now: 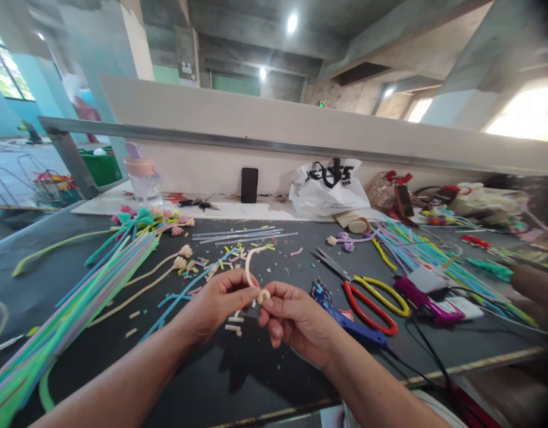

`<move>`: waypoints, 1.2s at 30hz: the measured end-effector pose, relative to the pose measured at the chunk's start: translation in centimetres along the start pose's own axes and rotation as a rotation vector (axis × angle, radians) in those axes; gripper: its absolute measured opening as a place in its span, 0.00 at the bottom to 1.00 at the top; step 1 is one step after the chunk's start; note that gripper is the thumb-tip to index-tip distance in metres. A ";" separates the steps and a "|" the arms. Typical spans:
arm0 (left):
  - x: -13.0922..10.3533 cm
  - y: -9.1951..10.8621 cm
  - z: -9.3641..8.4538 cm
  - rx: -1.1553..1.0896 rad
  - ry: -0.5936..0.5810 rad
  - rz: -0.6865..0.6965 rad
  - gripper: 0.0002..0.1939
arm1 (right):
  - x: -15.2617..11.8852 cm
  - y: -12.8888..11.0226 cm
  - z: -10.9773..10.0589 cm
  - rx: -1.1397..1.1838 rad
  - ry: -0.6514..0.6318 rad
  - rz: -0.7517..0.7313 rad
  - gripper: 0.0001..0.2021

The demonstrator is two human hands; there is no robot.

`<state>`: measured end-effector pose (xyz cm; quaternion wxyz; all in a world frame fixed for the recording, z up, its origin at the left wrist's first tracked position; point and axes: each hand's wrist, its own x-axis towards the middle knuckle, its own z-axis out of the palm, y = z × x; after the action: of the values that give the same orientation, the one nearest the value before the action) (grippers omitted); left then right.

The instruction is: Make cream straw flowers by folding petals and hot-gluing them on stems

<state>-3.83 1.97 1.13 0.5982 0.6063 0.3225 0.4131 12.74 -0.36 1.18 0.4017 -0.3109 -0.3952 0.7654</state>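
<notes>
At the middle of the table my left hand pinches a cream-coloured soft strip, whose free part curves up and away. My right hand is closed on the strip's near end, which is curled into a small coil between thumb and fingertips. Both hands touch at this coil, a little above the table. Cut bits of strip lie beneath them. Right of my right hand are scissors with red and yellow handles and a blue glue gun.
Bundles of pastel strips lie at left, with more coloured strips at right. Clear glue sticks lie behind the hands. Along the back stand a bottle, a phone and a white bag. Another person's hand is at far right.
</notes>
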 end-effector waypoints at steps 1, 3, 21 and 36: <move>0.0 -0.1 0.0 0.000 -0.009 -0.011 0.09 | -0.1 -0.1 0.0 -0.002 0.004 0.005 0.11; 0.1 -0.2 -0.1 0.002 -0.035 -0.032 0.10 | -0.2 -0.3 -0.1 0.001 -0.003 0.025 0.10; -0.2 -0.5 0.6 0.056 -0.004 -0.061 0.11 | 0.1 0.1 -0.4 0.021 -0.029 0.219 0.07; -0.4 -0.6 0.8 -0.246 0.166 -0.077 0.06 | 0.1 1.1 0.3 -0.147 -0.033 0.154 0.09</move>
<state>-3.23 1.29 0.58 0.6547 0.4794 0.3409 0.4747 12.09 -0.76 0.36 0.3111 -0.3566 -0.4318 0.7679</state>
